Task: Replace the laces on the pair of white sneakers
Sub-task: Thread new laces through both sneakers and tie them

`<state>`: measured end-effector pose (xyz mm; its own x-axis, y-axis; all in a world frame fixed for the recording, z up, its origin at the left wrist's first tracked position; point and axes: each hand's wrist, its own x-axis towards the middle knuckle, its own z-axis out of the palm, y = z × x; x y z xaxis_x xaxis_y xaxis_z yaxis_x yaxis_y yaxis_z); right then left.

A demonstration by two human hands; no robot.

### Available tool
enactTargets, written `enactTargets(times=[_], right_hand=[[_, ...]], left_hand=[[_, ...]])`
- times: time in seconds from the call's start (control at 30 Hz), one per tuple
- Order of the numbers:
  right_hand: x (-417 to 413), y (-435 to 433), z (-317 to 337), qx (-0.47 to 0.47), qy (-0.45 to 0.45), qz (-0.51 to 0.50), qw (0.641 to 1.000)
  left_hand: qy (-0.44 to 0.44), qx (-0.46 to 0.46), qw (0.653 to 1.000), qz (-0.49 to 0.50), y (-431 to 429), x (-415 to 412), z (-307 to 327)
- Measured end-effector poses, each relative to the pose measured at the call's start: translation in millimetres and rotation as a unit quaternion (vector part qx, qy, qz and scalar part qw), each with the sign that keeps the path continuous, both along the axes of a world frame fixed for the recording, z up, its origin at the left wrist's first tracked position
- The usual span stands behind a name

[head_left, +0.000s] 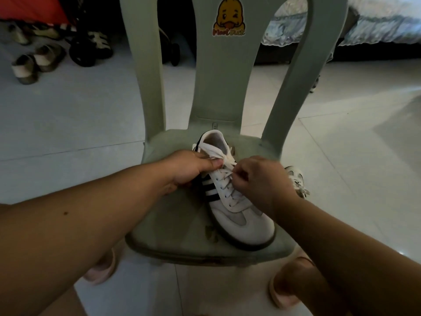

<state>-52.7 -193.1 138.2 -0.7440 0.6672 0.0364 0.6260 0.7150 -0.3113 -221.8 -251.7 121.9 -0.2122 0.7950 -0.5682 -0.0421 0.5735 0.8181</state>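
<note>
A white sneaker (241, 215) with dark side stripes lies on the seat of a pale green plastic chair (173, 224), toe toward me. A white lace (225, 179) runs through its eyelets. My left hand (191, 167) pinches a flat stretch of the lace near the sneaker's collar. At the upper eyelets my right hand (262, 181) is closed on another part of the lace. The second white sneaker (297, 179) lies on the floor to the right of the chair, partly hidden behind my right hand.
The chair's tall back (227, 71) with a duck sticker rises just behind the shoe. Several other shoes (36, 62) and a stroller's wheels (84, 51) stand at the far left on the tiled floor. A bed (376, 26) is at the far right. My slippered feet (289, 283) flank the chair's front.
</note>
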Motion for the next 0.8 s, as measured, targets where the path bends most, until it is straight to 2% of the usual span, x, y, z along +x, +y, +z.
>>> enactTargets(times=[0.1,0.23,0.43,0.57,0.63,0.73,0.8], right_hand=[[3.5,2.9,-4.2,-0.051,0.064,-0.042,0.996],[2.0,13.5,3.6,-0.137,0.046,-0.035,0.989],[-7.7,15.8,9.8,-0.025,-0.049,0.072,0.996],[-15.7,11.6,8.5,0.030,-0.096,0.087,0.991],[-16.0,9.3,8.0,0.030,-0.068,0.084,0.994],[-12.9,7.2,7.8,0.017,0.032,0.082,0.996],[-12.0,7.9,5.9,-0.010,0.052,0.065,0.996]], left_hand=[[0.002,-0.007,1.000,-0.001,0.7,-2.9,0.6],[0.003,-0.006,1.000,0.003,1.7,-3.0,-1.5],[0.002,-0.010,1.000,0.016,1.5,-1.0,2.5],[0.015,-0.014,1.000,0.019,1.5,1.1,5.3],[0.030,-0.019,0.999,0.019,0.9,1.7,7.9],[0.040,-0.023,0.999,0.018,0.3,-0.8,9.8],[0.037,-0.026,0.999,0.012,0.2,-1.4,12.1]])
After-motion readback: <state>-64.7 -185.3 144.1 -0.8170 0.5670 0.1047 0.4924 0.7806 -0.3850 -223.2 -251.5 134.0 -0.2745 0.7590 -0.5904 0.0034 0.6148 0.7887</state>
